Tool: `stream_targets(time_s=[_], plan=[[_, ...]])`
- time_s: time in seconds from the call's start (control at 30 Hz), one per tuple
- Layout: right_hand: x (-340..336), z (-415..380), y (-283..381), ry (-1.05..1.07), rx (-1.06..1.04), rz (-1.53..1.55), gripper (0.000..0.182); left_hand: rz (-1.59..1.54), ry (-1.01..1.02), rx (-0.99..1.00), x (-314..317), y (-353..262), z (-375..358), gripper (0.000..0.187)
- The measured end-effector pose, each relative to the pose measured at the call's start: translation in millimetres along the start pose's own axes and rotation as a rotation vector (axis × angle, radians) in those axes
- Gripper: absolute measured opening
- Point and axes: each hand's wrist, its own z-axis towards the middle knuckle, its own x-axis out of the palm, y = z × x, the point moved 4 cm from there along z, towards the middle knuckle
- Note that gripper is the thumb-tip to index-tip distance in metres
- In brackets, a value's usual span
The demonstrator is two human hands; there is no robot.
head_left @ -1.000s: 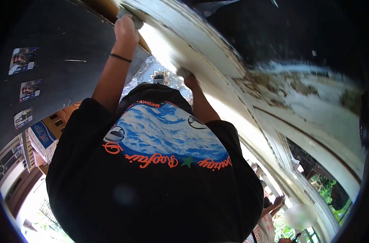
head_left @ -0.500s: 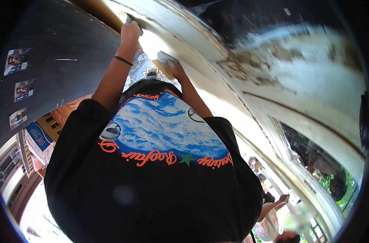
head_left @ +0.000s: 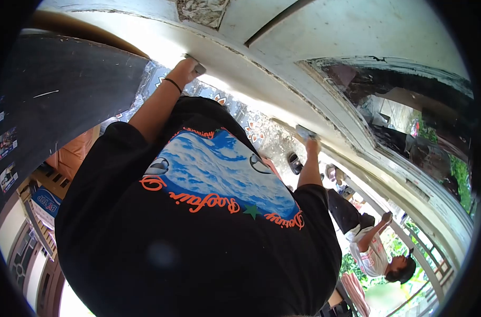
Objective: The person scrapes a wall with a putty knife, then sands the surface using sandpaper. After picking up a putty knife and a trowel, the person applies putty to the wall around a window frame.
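Both my arms reach forward along a pale, brightly lit wall. My left hand, with a black band at the wrist, is closed around a small flat grey scraper close to the wall. Farther right, my right hand grips another flat grey scraper, its wide edge at or very near the lower wall. The exact shape of both tools is partly hidden by my fingers. My black printed shirt fills the middle of the view.
A dark board with small pictures stands at left, with a blue-and-white carton below it. A window is at upper right. Another person in a white top stands near a railing. Dark footwear lies on the floor.
The view has swung. My right hand has moved well right and down along the wall, widening the gap between my hands. My left hand sits slightly lower and right. Both still hold their scrapers.
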Motion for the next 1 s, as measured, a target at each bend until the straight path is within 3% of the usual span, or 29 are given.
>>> stream_targets(time_s=[0.1, 0.17, 0.23, 0.33, 0.37, 0.4, 0.47, 0.53, 0.57, 0.6, 0.7, 0.77, 0.93, 1.0], plan=[[-23.7, -10.5, 15.8, 0.103, -0.033, 0.039, 0.031, 0.003, -0.022, -0.030, 4.5, 8.7, 3.8, 0.019], [-16.5, -13.1, 53.9, 0.261, -0.357, -0.256, 0.032, -0.095, 0.030, 0.005, 2.8, 5.3, 12.4, 0.021], [-4.0, -14.6, 92.2, 0.226, -0.334, -0.184, 0.036, -0.110, -0.015, 0.052, -6.2, 0.2, 22.4, 0.022], [13.6, -26.3, 181.0, 0.373, -0.574, -0.030, 0.051, -0.180, -0.046, 0.216, -23.4, -31.5, 17.8, 0.023], [6.5, -37.6, 219.6, 0.306, -0.656, 0.187, 0.038, -0.140, -0.077, 0.234, -19.7, -54.2, -0.7, 0.024], [60.1, -15.5, 245.7, 0.212, -0.908, 0.478, 0.025, -0.128, -0.111, 0.269, -26.4, -73.4, 4.6, 0.024], [31.5, -43.3, 329.7, 0.006, -1.398, 0.507, 0.029, -0.113, -0.214, 0.390, -37.4, -119.3, -11.3, 0.025], [61.8, -41.4, 403.3, 0.070, -1.277, 0.606, 0.029, -0.101, -0.376, 0.491, -14.9, -162.3, -68.6, 0.026], [70.5, -44.1, 441.4, 0.101, -1.250, 0.652, 0.030, -0.063, -0.355, 0.554, -29.3, -179.5, -69.8, 0.026], [41.9, -64.6, 468.1, 0.082, -1.307, 0.623, 0.030, -0.063, -0.365, 0.563, -44.1, -188.6, -75.7, 0.026], [-78.6, -131.0, 535.5, -0.018, -1.428, 0.528, 0.022, 0.532, -0.643, 1.032, -41.2, -258.6, -138.7, 0.025], [-132.8, -154.8, 556.3, -0.073, -1.438, 0.592, 0.017, 0.054, -0.398, 1.233, -7.4, -282.7, -169.7, 0.027], [-154.1, -161.7, 544.2, -0.101, -1.375, 0.845, 0.018, 0.272, -0.531, 1.276, 2.1, -255.9, -160.3, 0.034], [-127.3, -150.4, 523.1, -0.014, -1.319, 0.699, 0.024, 0.507, -0.755, 1.090, -17.5, -222.1, -133.5, 0.032]])
